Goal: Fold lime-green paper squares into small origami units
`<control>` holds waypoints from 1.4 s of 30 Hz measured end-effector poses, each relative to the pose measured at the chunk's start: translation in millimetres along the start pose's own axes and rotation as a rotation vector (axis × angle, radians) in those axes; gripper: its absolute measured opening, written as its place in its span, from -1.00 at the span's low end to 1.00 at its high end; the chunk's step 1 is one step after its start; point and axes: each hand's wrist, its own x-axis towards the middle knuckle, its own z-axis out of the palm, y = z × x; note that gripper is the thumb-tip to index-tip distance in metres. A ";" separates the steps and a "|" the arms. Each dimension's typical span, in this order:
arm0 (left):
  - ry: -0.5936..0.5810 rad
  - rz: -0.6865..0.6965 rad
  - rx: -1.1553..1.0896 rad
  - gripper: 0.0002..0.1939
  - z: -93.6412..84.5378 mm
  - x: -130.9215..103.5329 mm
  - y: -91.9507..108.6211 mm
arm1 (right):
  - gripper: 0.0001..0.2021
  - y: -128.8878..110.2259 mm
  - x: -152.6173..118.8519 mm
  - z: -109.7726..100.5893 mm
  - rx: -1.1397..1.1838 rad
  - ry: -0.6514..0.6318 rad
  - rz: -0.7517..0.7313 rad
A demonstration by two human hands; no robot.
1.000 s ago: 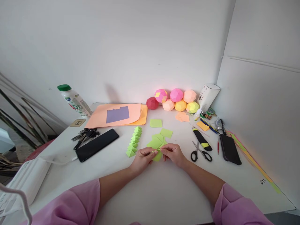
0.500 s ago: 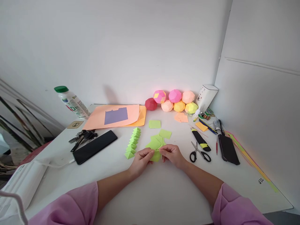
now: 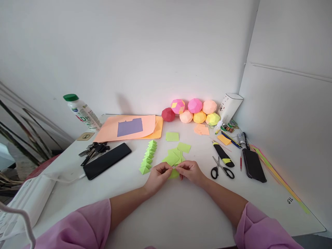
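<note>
Between our fingertips we have a small green piece (image 3: 174, 167) of paper, raised over the near edge of the loose green sheets (image 3: 170, 159). Our left hand (image 3: 157, 175) pinches one end between thumb and forefinger and our right hand (image 3: 191, 172) nips the other; the fingertips nearly meet, probably because so slight a piece needs steadying from both sides. Its fold we cannot tell, since the fingers cover most of it. The sheets lie fanned just beyond the fingers, we judge to be easy to pick up singly. To the left of the fingers, a row of folded green pieces (image 3: 148, 157) stands one behind another, likely to save room. Scissors (image 3: 219, 165) and a cutter (image 3: 221, 151) lie right of the fingers, seemingly placed within reach without crowding the paper. Well beyond the fingers, faceted paper balls (image 3: 195, 105) are bunched by the wall (image 3: 145, 62), which presumably stops them rolling away.
</note>
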 end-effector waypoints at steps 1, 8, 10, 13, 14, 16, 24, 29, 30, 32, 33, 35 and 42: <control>0.010 -0.009 -0.024 -0.78 -0.3 0.3 -0.5 | -0.77 -0.4 0.3 -0.6 0.016 0.018 0.009; 0.088 -0.064 -0.160 -0.77 -1.0 1.2 -0.6 | -0.76 -0.7 4.6 -6.0 0.124 0.134 0.039; 0.092 -0.051 -0.171 -0.78 -0.7 1.0 1.0 | -0.75 0.3 5.2 -6.4 0.127 0.145 0.035; 0.032 -0.030 -0.134 -0.76 -0.2 1.1 0.0 | -0.75 1.6 4.2 -5.2 0.092 0.117 0.034; -0.006 -0.022 -0.106 -0.75 -0.1 1.2 -1.5 | -0.76 1.8 3.4 -4.4 0.070 0.095 0.033; -0.073 0.000 -0.038 -0.77 -0.1 1.4 -4.9 | -0.78 1.8 1.8 -2.3 0.012 0.039 0.021; -0.116 0.050 0.100 -0.87 0.3 -0.4 -3.9 | -0.93 -1.2 -3.5 5.0 -0.133 0.016 -0.042; -0.052 -0.001 -0.020 -0.82 -0.1 1.0 -4.5 | -0.91 -1.6 0.0 -0.1 0.025 0.145 0.023; -0.034 0.001 -0.044 -0.81 -0.3 1.5 -4.7 | -0.90 -1.7 1.2 -1.4 0.073 0.175 0.027; -0.015 0.007 -0.073 -0.79 -0.5 2.0 -4.5 | -0.87 -2.1 2.8 -3.2 0.155 0.194 0.015; -0.017 0.001 -0.076 -0.79 -0.6 2.0 -4.1 | -0.86 -2.3 3.1 -3.5 0.167 0.164 0.005; -0.037 -0.017 -0.060 -0.78 -0.6 1.8 -3.1 | -0.83 -2.7 2.4 -3.0 0.103 0.056 -0.012; -0.026 -0.012 -0.086 -0.77 -1.1 1.1 -2.8 | -0.78 -3.4 -1.8 -0.7 -0.036 -0.016 -0.031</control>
